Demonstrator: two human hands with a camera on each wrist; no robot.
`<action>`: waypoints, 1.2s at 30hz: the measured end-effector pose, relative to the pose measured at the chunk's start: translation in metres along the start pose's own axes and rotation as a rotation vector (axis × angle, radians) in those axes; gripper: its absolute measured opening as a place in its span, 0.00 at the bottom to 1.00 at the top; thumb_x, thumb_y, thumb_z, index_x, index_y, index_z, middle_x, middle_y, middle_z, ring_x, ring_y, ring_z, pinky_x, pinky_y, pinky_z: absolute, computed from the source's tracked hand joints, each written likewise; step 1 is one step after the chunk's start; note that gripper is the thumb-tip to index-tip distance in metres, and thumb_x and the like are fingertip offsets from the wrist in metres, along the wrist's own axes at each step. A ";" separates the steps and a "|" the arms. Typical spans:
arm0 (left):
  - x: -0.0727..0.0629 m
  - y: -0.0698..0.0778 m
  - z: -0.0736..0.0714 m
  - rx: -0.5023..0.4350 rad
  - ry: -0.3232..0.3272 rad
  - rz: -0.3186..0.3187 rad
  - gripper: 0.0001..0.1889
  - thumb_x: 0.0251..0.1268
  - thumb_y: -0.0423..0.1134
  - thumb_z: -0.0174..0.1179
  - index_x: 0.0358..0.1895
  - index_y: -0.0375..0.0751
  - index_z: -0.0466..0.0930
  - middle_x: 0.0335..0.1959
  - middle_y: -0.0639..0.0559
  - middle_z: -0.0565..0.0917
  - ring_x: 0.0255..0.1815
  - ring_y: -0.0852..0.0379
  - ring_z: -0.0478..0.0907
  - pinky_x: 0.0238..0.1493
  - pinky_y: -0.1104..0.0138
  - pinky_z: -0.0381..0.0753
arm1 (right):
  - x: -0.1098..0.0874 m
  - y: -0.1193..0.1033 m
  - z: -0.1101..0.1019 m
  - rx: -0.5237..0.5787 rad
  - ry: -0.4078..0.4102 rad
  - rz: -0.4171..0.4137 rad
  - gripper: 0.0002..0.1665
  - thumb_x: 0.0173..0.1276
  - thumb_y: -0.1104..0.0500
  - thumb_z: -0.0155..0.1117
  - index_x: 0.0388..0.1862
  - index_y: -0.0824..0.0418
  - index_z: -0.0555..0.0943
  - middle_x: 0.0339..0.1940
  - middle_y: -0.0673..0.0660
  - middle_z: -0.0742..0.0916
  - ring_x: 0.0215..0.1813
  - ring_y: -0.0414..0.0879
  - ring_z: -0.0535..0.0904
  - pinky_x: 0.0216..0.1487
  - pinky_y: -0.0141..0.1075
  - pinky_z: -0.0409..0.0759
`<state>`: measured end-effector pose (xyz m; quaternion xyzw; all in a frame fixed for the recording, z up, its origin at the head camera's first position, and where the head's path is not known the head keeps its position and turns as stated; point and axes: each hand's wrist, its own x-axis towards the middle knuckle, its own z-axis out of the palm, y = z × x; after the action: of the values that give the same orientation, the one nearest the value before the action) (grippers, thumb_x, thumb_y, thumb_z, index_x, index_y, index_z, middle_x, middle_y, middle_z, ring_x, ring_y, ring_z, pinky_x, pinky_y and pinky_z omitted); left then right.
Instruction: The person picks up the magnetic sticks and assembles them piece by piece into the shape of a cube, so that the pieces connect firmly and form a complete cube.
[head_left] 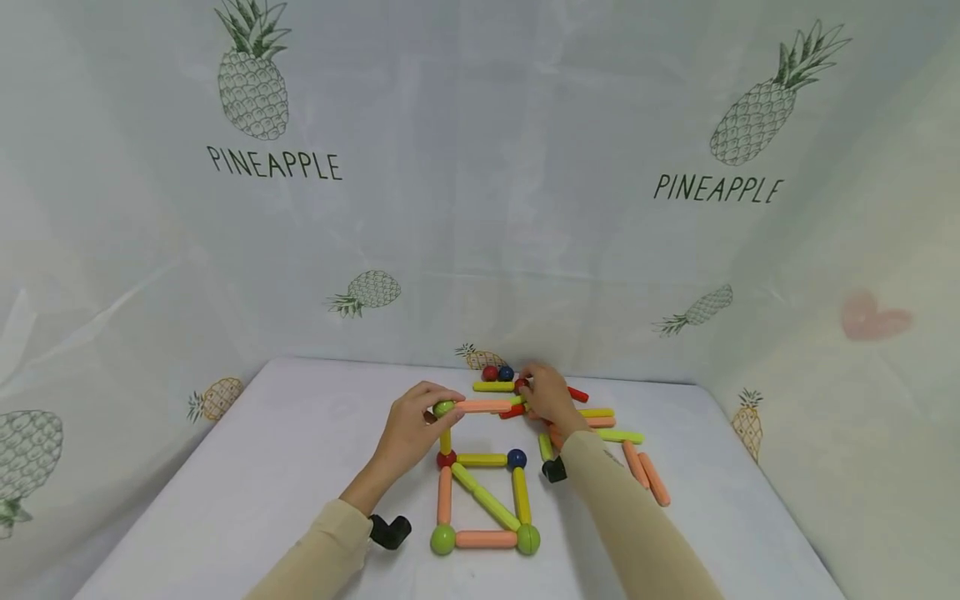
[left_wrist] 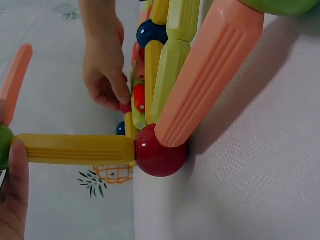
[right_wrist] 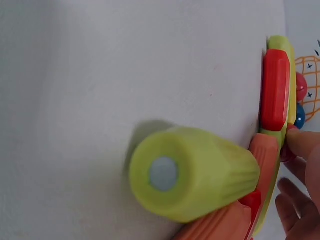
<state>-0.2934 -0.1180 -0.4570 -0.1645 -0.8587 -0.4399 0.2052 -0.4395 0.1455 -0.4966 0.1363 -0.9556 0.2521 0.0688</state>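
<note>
My left hand [head_left: 408, 423] holds a green ball [head_left: 444, 408] between thumb and fingers. That ball tops an upright yellow magnetic stick [left_wrist: 75, 149], which rises from a red ball [left_wrist: 161, 150]. An orange stick [head_left: 483, 406] juts rightward from the green ball. Below lies a square frame of sticks, with a blue ball [head_left: 517, 458], two green balls and a light-green diagonal [head_left: 487, 500]. At the back of the table, my right hand [head_left: 551, 396] pinches another red ball [head_left: 521, 385] beside the loose sticks.
Loose red, yellow, orange and light-green sticks [head_left: 619, 436] are heaped under and around the right forearm. Two orange sticks [head_left: 655, 479] lie to its right. A red ball [head_left: 490, 372] and a blue ball [head_left: 506, 373] rest at the table's back edge, against the pineapple-print curtain [head_left: 480, 208].
</note>
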 end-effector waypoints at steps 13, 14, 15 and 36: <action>0.002 -0.001 0.001 0.002 -0.004 0.009 0.11 0.68 0.45 0.74 0.52 0.53 0.92 0.48 0.62 0.84 0.43 0.61 0.80 0.41 0.70 0.86 | -0.003 -0.003 -0.003 -0.116 -0.076 -0.078 0.14 0.80 0.63 0.61 0.57 0.56 0.89 0.47 0.57 0.76 0.44 0.51 0.74 0.51 0.43 0.81; 0.002 -0.001 0.001 0.002 -0.001 0.008 0.11 0.68 0.45 0.74 0.52 0.53 0.92 0.48 0.62 0.84 0.43 0.61 0.80 0.41 0.70 0.86 | -0.003 -0.002 -0.003 -0.131 -0.079 -0.085 0.14 0.80 0.63 0.61 0.56 0.55 0.90 0.46 0.57 0.75 0.44 0.51 0.74 0.51 0.43 0.81; 0.002 -0.001 0.000 0.002 -0.001 0.005 0.11 0.69 0.45 0.74 0.52 0.54 0.92 0.48 0.62 0.84 0.43 0.62 0.80 0.41 0.70 0.86 | -0.003 -0.003 -0.004 -0.140 -0.079 -0.090 0.13 0.79 0.63 0.62 0.54 0.55 0.90 0.46 0.57 0.75 0.44 0.50 0.73 0.50 0.42 0.80; 0.002 -0.003 -0.001 0.016 -0.006 0.004 0.10 0.68 0.45 0.75 0.51 0.57 0.92 0.47 0.62 0.85 0.42 0.63 0.79 0.41 0.70 0.85 | -0.056 -0.016 -0.057 0.296 0.077 -0.195 0.21 0.74 0.60 0.73 0.63 0.64 0.84 0.54 0.60 0.87 0.50 0.52 0.88 0.54 0.44 0.89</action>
<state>-0.2965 -0.1200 -0.4579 -0.1657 -0.8625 -0.4320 0.2048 -0.3775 0.1734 -0.4515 0.2270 -0.8869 0.3874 0.1086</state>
